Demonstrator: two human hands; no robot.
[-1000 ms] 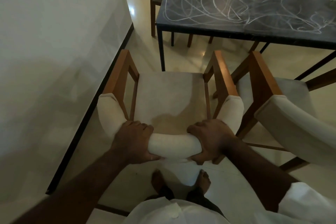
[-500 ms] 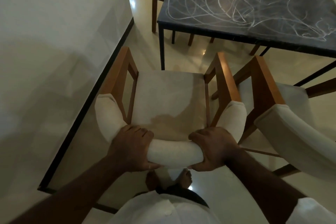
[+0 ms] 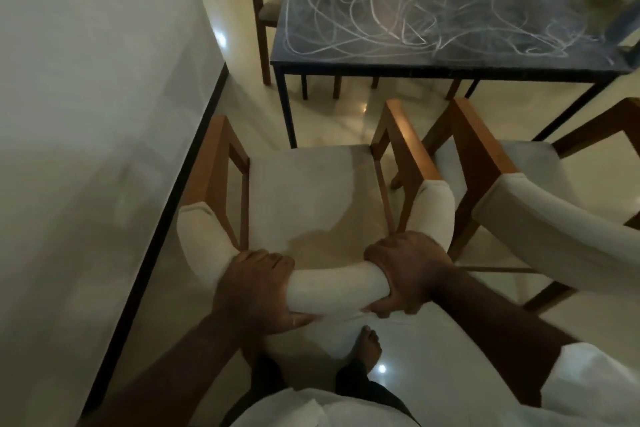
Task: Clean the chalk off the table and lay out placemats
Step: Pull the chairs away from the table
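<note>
A dark table (image 3: pixel 446 62) covered in white chalk scribbles (image 3: pixel 398 10) stands ahead across a strip of floor. Between me and it is a wooden armchair (image 3: pixel 311 191) with a cream seat and a padded curved backrest (image 3: pixel 336 284). My left hand (image 3: pixel 256 291) grips the backrest left of centre, fingers curled over its top. My right hand (image 3: pixel 408 274) grips it near the right corner. No placemats or cloth can be seen.
A second matching armchair (image 3: pixel 540 218) stands close on the right, almost touching the first. A white wall (image 3: pixel 86 114) with a dark skirting runs along the left. Another wooden chair (image 3: pixel 266 0) sits at the table's far left. My bare feet stand on the glossy floor (image 3: pixel 426 350) behind the chair.
The chair, held in both hands, has drawn back from the table together with me; more floor shows between seat and table leg. Both grips are unchanged.
</note>
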